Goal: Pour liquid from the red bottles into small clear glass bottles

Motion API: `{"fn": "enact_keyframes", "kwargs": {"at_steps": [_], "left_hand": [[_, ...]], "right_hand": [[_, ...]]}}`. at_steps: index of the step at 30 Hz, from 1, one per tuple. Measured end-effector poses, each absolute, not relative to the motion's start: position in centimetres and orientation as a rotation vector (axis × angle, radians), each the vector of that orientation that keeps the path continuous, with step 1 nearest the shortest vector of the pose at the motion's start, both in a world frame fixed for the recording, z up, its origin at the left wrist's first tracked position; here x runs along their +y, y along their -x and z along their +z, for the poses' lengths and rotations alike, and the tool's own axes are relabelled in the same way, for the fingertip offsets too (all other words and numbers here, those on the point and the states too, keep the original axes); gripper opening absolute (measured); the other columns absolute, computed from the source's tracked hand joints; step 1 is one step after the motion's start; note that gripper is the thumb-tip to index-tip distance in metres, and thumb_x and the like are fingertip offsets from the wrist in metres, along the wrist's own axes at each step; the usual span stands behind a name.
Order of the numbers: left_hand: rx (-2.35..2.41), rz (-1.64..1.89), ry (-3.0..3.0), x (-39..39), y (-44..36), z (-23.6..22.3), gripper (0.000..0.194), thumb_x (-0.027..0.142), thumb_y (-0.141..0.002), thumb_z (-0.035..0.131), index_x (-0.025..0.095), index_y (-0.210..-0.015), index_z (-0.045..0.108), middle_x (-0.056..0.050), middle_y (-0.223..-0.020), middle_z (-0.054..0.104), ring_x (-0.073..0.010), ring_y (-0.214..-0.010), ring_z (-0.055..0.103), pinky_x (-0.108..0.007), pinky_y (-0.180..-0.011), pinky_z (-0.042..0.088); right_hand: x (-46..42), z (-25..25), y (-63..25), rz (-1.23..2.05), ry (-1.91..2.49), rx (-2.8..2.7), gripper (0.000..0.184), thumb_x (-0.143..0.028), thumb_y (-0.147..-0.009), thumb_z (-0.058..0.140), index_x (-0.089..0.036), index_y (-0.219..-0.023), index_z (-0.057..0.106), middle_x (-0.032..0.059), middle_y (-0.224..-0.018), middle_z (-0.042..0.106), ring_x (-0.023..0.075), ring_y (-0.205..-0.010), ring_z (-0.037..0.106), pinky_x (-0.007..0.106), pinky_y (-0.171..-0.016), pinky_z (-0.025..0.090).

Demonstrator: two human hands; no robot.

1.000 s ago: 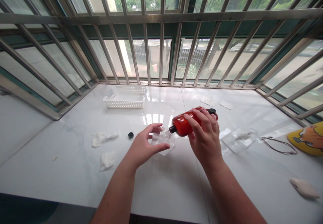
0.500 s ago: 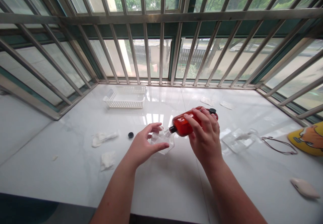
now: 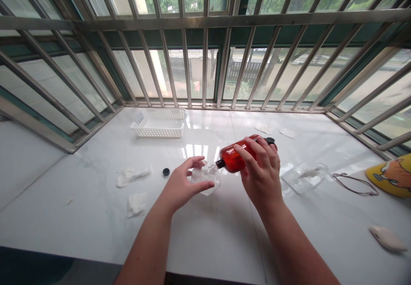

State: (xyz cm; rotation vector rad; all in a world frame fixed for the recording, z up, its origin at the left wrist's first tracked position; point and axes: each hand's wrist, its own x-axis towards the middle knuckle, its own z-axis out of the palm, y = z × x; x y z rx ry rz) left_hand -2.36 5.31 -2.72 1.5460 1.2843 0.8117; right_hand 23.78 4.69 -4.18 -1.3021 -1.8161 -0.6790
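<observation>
My right hand (image 3: 261, 173) grips an amber-red bottle (image 3: 234, 158) tipped on its side, its dark threaded neck pointing left. The neck meets the spout of a small clear pouch (image 3: 208, 179), which my left hand (image 3: 184, 184) holds between thumb and fingers just above the white counter (image 3: 208, 233). A small black cap (image 3: 166, 171) lies on the counter left of my left hand. Another black cap (image 3: 270, 140) shows just behind the bottle's base.
A white perforated basket (image 3: 159, 123) sits at the back left. Crumpled tissues (image 3: 133, 175) lie left, more at the back right. Clear pouches (image 3: 305, 177), a wire loop (image 3: 355, 183), a yellow object (image 3: 390, 174) and a white piece (image 3: 387, 238) lie right. Window bars surround the counter.
The pouch and my left hand have risen slightly toward the bottle's neck. The bottle stays tipped in my right hand at nearly the same place.
</observation>
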Motion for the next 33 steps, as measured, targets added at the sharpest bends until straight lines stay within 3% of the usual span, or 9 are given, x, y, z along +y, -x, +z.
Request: {"fn": "enact_keyframes", "kwargs": {"at_steps": [13, 33], "left_hand": [[1.295, 0.804, -1.558, 5.31, 2.35, -2.81, 0.074, 0.050, -0.077, 0.099, 0.035, -0.142, 0.068, -0.008, -0.143, 0.073, -0.0347, -0.135, 0.066, -0.052, -0.117, 0.048], [1.315, 0.772, -1.568, 5.38, 2.30, -2.93, 0.075, 0.051, -0.076, 0.099, 0.036, -0.142, 0.068, -0.007, -0.143, 0.073, -0.0347, -0.137, 0.065, -0.053, -0.118, 0.047]], "right_hand": [[4.82, -4.47, -24.00, -0.691, 1.329, -1.809, 0.057, -0.005, -0.099, 0.069, -0.034, -0.148, 0.062, 0.0078, -0.157, 0.063, 0.0328, -0.157, 0.048, 0.058, -0.135, 0.031], [4.98, -4.86, -24.21, -0.706, 1.336, -1.810, 0.060, -0.003, -0.097, 0.071, -0.034, -0.147, 0.062, 0.0070, -0.156, 0.064, 0.0331, -0.157, 0.048, 0.058, -0.135, 0.031]]}}
